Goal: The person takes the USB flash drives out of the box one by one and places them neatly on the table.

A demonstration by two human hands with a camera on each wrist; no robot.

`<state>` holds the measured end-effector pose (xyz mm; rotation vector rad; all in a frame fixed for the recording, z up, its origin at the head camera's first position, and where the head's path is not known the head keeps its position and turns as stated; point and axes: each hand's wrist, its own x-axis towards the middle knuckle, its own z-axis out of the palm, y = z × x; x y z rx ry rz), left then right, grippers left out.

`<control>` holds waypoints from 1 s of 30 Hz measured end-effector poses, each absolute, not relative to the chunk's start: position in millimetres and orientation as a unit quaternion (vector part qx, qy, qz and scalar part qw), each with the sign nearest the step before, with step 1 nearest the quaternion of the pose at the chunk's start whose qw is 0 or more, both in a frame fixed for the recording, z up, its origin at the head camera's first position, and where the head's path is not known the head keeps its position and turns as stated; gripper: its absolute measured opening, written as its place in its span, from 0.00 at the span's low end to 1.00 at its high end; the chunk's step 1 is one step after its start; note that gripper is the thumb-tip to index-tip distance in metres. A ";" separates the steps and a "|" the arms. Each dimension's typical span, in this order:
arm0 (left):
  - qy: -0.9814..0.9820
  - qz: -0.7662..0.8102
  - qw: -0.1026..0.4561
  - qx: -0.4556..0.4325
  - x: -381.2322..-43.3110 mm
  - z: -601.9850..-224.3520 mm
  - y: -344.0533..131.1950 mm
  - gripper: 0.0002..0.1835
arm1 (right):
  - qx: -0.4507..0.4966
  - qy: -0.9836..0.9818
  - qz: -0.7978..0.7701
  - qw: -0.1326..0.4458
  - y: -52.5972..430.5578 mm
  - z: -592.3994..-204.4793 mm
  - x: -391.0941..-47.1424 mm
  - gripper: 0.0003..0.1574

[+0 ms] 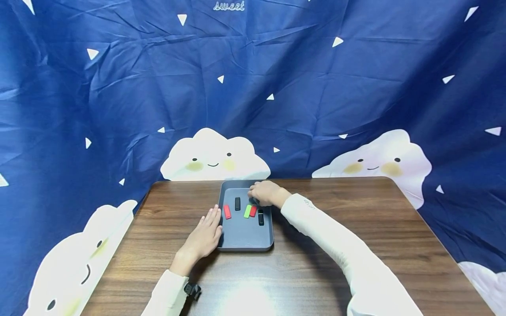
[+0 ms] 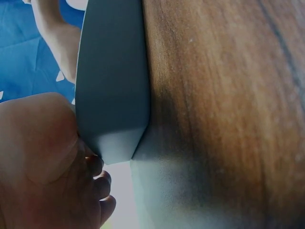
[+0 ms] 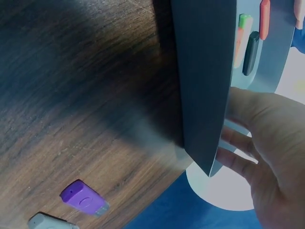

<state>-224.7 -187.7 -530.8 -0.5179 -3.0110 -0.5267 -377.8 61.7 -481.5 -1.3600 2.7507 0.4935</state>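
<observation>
My left hand lies with fairly straight fingers along the left wall of a grey tray. The right hand reaches over the tray's right wall, its fingers bent down inside near the far end. What those fingertips touch is hidden in all views. Several USB sticks lie in the tray: a red one at the left, a black one beside it, a green one against another red one, and a second black one near the right wall.
On the wooden table, outside the tray, the right wrist view has a purple USB stick and a pale grey one near the table's edge. A blue curtain with clouds hangs behind.
</observation>
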 end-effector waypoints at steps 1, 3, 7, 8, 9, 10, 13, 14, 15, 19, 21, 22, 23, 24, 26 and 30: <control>-0.971 -0.170 0.021 -0.167 -224.6 -530.1 -187.6 0.32 | -0.439 0.884 0.161 0.015 61.9 -481.5 -378.0 0.14; -0.972 -0.164 0.020 -0.166 -224.6 -529.4 -187.5 0.32 | -0.442 0.882 0.163 0.013 62.3 -481.3 -378.7 0.15; -0.972 -0.162 0.021 -0.166 -225.2 -529.1 -187.9 0.32 | -0.447 0.880 0.158 0.011 63.5 -480.0 -380.2 0.15; -0.972 -0.162 0.021 -0.166 -225.6 -529.3 -188.1 0.32 | -0.448 0.880 0.156 0.011 64.0 -479.7 -380.7 0.15; -0.972 -0.162 0.022 -0.167 -226.0 -529.5 -188.2 0.32 | -0.448 0.880 0.156 0.011 64.6 -479.4 -381.2 0.16; -0.972 -0.161 0.022 -0.167 -226.4 -529.6 -188.4 0.32 | -0.448 0.880 0.156 0.012 65.1 -479.1 -381.6 0.16; -0.973 -0.161 0.020 -0.167 -226.7 -528.9 -188.5 0.32 | -0.446 0.881 0.156 0.016 66.5 -477.9 -383.0 0.18; -0.972 -0.162 0.022 -0.168 -226.5 -528.6 -188.5 0.32 | -0.446 0.881 0.156 0.015 66.8 -477.6 -383.5 0.18; -0.972 -0.163 0.022 -0.168 -226.4 -528.0 -188.3 0.32 | -0.446 0.881 0.156 0.016 66.9 -477.3 -384.0 0.18; -0.972 -0.164 0.021 -0.167 -226.3 -526.5 -188.0 0.32 | -0.445 0.884 0.141 0.016 66.9 -475.7 -384.8 0.21; -0.972 -0.163 0.020 -0.167 -226.8 -526.2 -187.9 0.32 | -0.444 0.886 0.133 0.017 66.9 -474.2 -384.4 0.23; -0.972 -0.163 0.020 -0.168 -226.8 -526.3 -187.9 0.32 | -0.444 0.887 0.127 0.016 67.0 -473.5 -384.0 0.24; -0.972 -0.162 0.018 -0.167 -226.7 -526.2 -188.0 0.32 | -0.445 0.887 0.123 0.017 67.1 -472.7 -383.7 0.24; -0.972 -0.162 0.017 -0.168 -226.5 -526.2 -187.9 0.32 | -0.446 0.887 0.120 0.017 67.2 -471.8 -383.1 0.25; -0.972 -0.164 0.016 -0.168 -226.0 -526.3 -187.9 0.32 | -0.448 0.887 0.115 0.018 67.7 -470.1 -382.0 0.25; -0.972 -0.165 0.015 -0.168 -226.5 -525.9 -187.6 0.32 | -0.459 0.883 0.101 0.008 69.0 -465.7 -379.6 0.26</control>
